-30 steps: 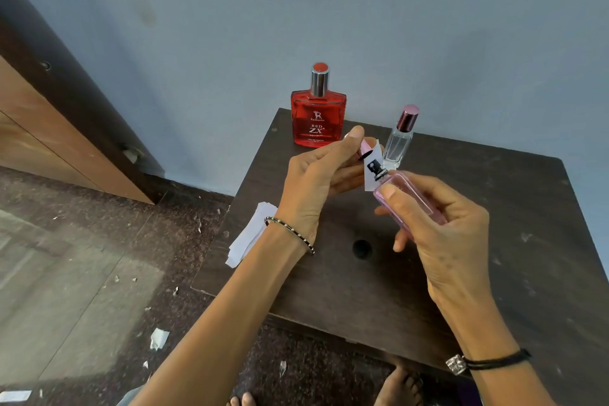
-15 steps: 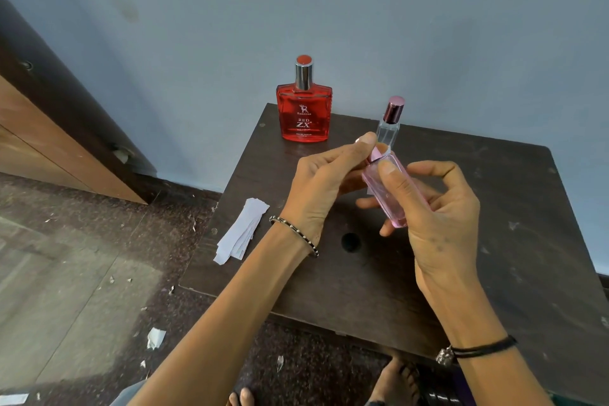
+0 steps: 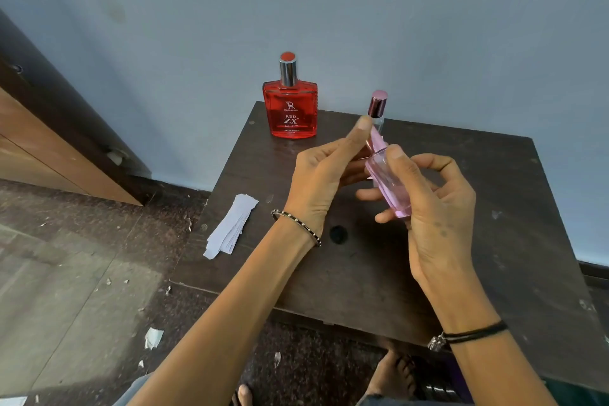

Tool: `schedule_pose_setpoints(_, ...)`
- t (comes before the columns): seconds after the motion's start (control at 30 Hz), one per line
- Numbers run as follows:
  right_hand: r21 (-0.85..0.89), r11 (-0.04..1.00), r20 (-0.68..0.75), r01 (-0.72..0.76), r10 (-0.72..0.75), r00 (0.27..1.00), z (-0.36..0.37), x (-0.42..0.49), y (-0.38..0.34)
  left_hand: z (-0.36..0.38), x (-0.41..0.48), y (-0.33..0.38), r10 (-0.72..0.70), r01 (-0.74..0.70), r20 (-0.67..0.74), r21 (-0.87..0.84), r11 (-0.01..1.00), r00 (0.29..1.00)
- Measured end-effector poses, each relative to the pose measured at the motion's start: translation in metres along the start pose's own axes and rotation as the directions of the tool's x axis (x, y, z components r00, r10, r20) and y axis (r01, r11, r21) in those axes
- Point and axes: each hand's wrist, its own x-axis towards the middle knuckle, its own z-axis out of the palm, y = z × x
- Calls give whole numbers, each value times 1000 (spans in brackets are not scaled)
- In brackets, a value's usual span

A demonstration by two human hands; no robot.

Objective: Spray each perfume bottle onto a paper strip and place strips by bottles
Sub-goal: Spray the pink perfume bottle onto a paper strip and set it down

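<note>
Grips the pink bottle (image 3: 388, 182) in the right hand (image 3: 435, 208), tilted above the table (image 3: 494, 234), top pointing up and left. Pinches the pink cap (image 3: 375, 142) at that top with the left hand (image 3: 319, 175). Behind, upright near the far edge: red bottle (image 3: 290, 109) and, to its right, slim clear bottle (image 3: 378, 105), partly hidden by fingers. Paper strips (image 3: 230, 227) piled over the left edge

Pink bottle (image 3: 390, 184) held tilted, near centre; red bottle (image 3: 290, 109) and slim bottle (image 3: 377, 106) upright, far; paper strips (image 3: 230, 224) stacked left.
</note>
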Motion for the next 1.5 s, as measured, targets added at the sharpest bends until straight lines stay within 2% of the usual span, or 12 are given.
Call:
schedule_pose_setpoints(0.13, -38, 998, -56, 49, -51, 997, -10, 3, -2, 3, 3, -4, -78, 78, -4, -17, 997, 997)
schedule_pose_setpoints(0.27, -67, 995, -136, 70, -79, 988, -26, 7, -1, 1, 1, -12, -5, 4, 59, 13, 1000, 998)
schedule_pose_setpoints(0.4, -61, 997, -154, 55, -64, 986, -40, 13, -3, 3, 0, -17, 3, -8, 86, 58, 998, 996)
schedule_pose_setpoints(0.53, -92, 994, -141, 52, -64, 988, -50, 19, -1, 6, -2, -20, -35, 26, 76, 118, 993, 997)
schedule_pose_setpoints(0.67, -94, 993, -127, 65, -77, 989, -53, 20, 0, 11, -4, -21, -81, 73, 73, 104, 992, 994)
schedule_pose_setpoints(0.97, -140, 984, -89, 110, -123, 988, -58, 30, 1, 23, 2, -32, 38, -75, 99, 409, 910, 994)
schedule_pose_setpoints(1.07, -162, 978, -97, 133, -150, 984, -57, 42, -1, 32, 6, -34, 35, -58, 61, 437, 898, 998)
schedule_pose_setpoints(1.2, -199, 970, -73, 142, -160, 984, -54, 63, -1, 45, 13, -38, 125, -112, 16, 568, 815, 992)
schedule_pose_setpoints(1.33, -230, 962, 8, 145, -147, 989, -48, 82, -4, 52, 21, -37, 183, -139, -10, 610, 780, 983)
schedule_pose_setpoints(1.5, -254, 956, 56, 147, -137, 989, -44, 96, -2, 56, 26, -36, 185, -142, -14, 589, 796, 983)
